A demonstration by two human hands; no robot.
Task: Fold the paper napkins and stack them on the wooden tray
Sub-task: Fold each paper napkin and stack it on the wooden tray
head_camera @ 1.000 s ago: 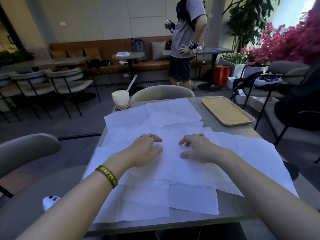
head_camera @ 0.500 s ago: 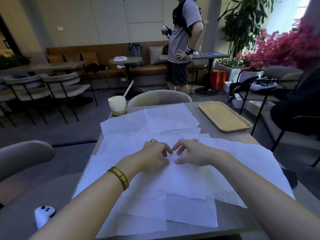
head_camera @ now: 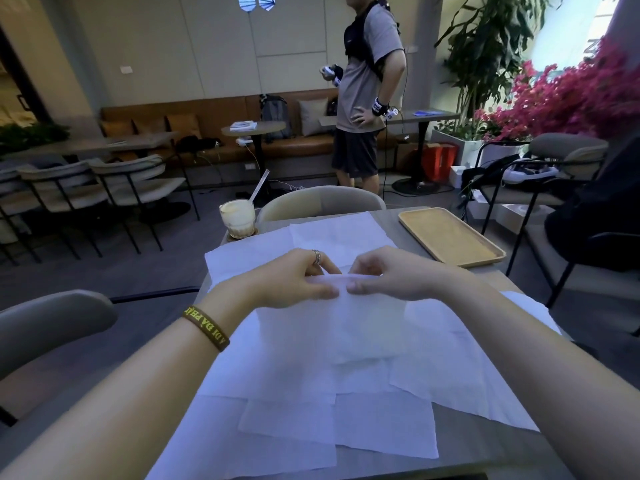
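Several white paper napkins (head_camera: 304,393) lie spread and overlapping across the grey table (head_camera: 485,455). My left hand (head_camera: 294,280) and my right hand (head_camera: 388,275) meet over the middle of the table. Both pinch the far edge of one napkin (head_camera: 367,323), which is lifted off the pile and hangs toward me. The wooden tray (head_camera: 450,237) sits at the table's far right corner with nothing on it.
A glass with a creamy drink and a straw (head_camera: 237,220) stands at the table's far left corner. A chair back (head_camera: 322,202) faces me across the table, another chair (head_camera: 52,323) is at my left. A person (head_camera: 367,98) stands beyond the table.
My hands came together from lying flat on the napkins, pinched the edge of the top napkin and raised it off the pile.
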